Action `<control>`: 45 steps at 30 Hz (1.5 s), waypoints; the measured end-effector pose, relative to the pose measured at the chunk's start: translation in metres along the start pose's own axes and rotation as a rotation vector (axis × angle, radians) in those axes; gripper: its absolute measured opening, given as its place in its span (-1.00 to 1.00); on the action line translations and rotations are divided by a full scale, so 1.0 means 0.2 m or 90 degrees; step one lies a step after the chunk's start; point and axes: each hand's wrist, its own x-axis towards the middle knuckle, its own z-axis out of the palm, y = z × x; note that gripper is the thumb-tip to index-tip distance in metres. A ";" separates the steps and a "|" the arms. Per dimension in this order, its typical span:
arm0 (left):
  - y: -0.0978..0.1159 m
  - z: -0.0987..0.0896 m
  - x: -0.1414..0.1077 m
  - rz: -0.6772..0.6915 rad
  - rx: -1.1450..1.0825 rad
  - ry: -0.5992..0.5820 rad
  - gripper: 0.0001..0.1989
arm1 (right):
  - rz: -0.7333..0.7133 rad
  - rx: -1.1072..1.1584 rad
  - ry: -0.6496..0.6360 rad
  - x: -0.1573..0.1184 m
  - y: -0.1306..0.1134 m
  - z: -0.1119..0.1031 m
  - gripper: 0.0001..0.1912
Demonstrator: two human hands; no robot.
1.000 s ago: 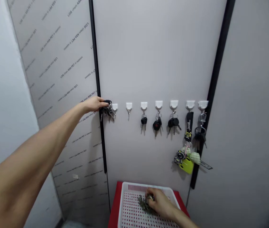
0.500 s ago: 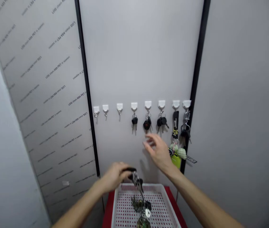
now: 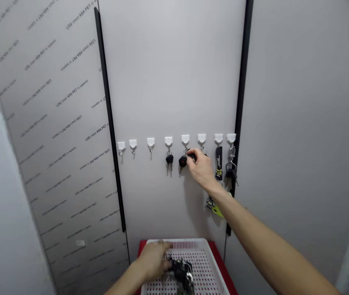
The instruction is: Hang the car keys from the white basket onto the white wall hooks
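Observation:
My right hand [image 3: 201,169] is raised to the wall, thumb and fingertips closed on part of a bunch of black-headed keys [image 3: 182,161]. That bunch hangs from a white hook [image 3: 185,139] in the row. Low in front, my left hand [image 3: 155,259] is over the white perforated basket [image 3: 214,270], thumb and fingers apart. Right beside its fingers, a pile of keys [image 3: 180,273] lies in the basket; the fingertips are slightly blurred. The keys on the hook just to the right are mostly hidden behind my right hand.
Small keys [image 3: 169,159] hang on a hook to the left. At the right hang a black strap [image 3: 219,162] with a yellow-green tag [image 3: 217,210], and another key bunch [image 3: 231,170]. Several bare hooks [image 3: 151,142] are further left. Red material [image 3: 223,268] lies under the basket.
My right hand has risen to the hanging bunch and closed on it. My left hand has lowered the keys it held into the basket, and its fingers have parted.

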 end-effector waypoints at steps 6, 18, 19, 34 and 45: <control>0.19 -0.50 0.29 -0.040 -0.161 0.425 -0.60 | 0.012 0.179 0.009 0.15 -0.07 -0.07 -0.82; 0.39 -0.89 0.47 -0.028 -0.380 0.430 -0.82 | 0.056 0.097 -0.175 0.33 -0.10 -0.15 -0.80; 0.41 -0.91 0.44 -0.022 -0.391 0.415 -0.83 | 0.047 0.082 -0.234 0.33 -0.12 -0.15 -0.80; 0.45 -0.97 0.34 0.078 -0.329 0.353 -0.78 | 0.062 0.111 -0.587 -0.16 -0.01 -0.13 -0.73; 0.09 0.03 0.10 -0.022 -0.084 -0.050 -0.67 | 0.090 0.049 -0.606 -0.75 0.24 -0.08 -0.72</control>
